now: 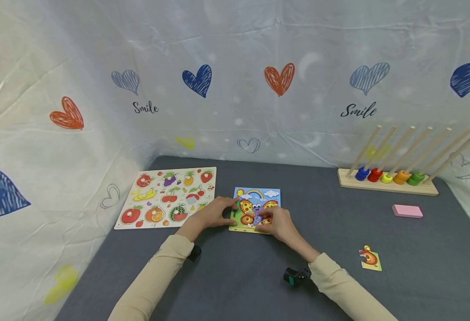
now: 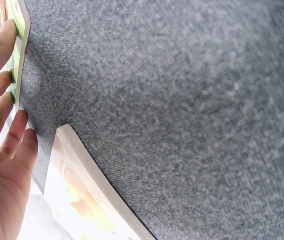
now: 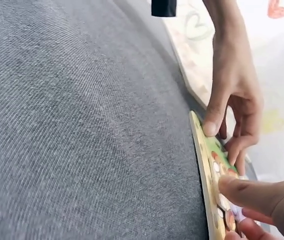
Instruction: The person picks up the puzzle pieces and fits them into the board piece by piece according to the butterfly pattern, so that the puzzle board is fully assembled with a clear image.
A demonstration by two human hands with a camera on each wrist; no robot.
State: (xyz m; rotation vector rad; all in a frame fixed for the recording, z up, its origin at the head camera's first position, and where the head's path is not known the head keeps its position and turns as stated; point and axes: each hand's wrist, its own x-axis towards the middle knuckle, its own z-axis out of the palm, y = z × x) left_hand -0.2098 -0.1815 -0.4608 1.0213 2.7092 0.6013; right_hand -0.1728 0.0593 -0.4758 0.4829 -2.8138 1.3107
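A square butterfly jigsaw puzzle (image 1: 255, 194) lies on the dark grey table. My left hand (image 1: 215, 213) is at its left side; in the left wrist view, the thumb and fingertips of the left hand (image 2: 4, 165) rest on the board's border, fingers mostly extended. Over the lower right part of the puzzle, my right hand (image 1: 279, 225) pinches a puzzle piece with thumb and fingers against the board. The right wrist view shows the right thumb (image 3: 251, 195) on the picture, with dark gaps beside it. The lower right corner is hidden under the right hand.
A loose puzzle piece (image 1: 371, 259) lies to the right. Beyond it are a pink block (image 1: 407, 211) and a wooden peg stand (image 1: 391, 186) with coloured rings. At left, a fruit board (image 1: 158, 207) lies close to my left forearm. A printed cloth (image 1: 235, 111) hangs behind the table.
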